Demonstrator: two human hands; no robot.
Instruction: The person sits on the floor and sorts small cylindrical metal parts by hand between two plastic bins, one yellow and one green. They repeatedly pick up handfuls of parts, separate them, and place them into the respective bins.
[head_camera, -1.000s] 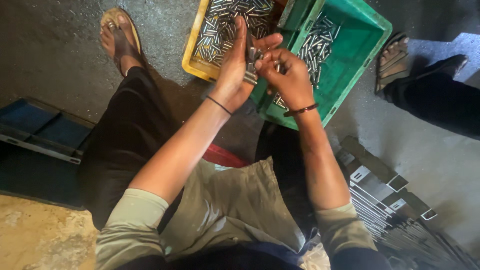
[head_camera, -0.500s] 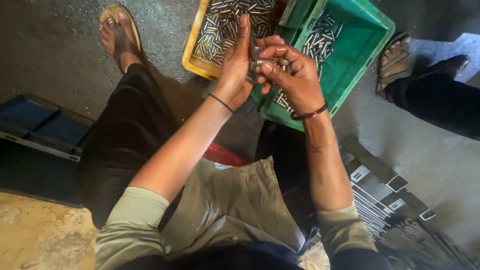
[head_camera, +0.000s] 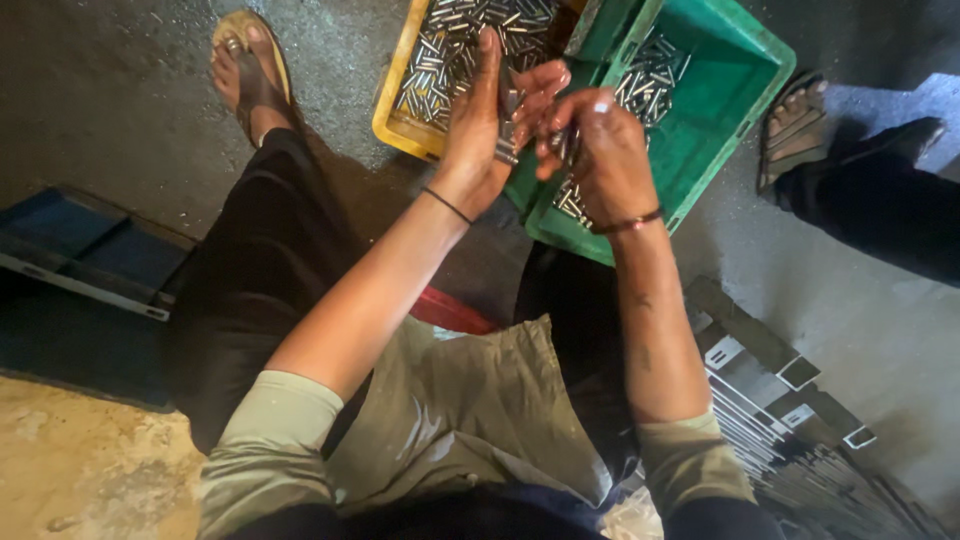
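My left hand (head_camera: 480, 130) is raised upright over the gap between two crates, its fingers closed around a small bundle of metal pins (head_camera: 509, 128). My right hand (head_camera: 598, 150) is curled against it, fingertips pinching at some of the same pins. Behind the hands stands a yellow crate (head_camera: 395, 128) full of loose silver pins. To its right sits a green crate (head_camera: 715, 130) with a smaller heap of pins (head_camera: 650, 70) in its far corner.
My sandalled foot (head_camera: 245, 65) rests on the dark floor at upper left. Another person's sandalled foot (head_camera: 795, 125) and dark trouser leg lie at right. A blue metal tray (head_camera: 85, 250) sits at left. Stacked flat metal strips (head_camera: 790, 420) fan out at lower right.
Both hands have shifted slightly; my right hand has turned over so its back faces up, its fingers now closed down against the pins in my left hand.
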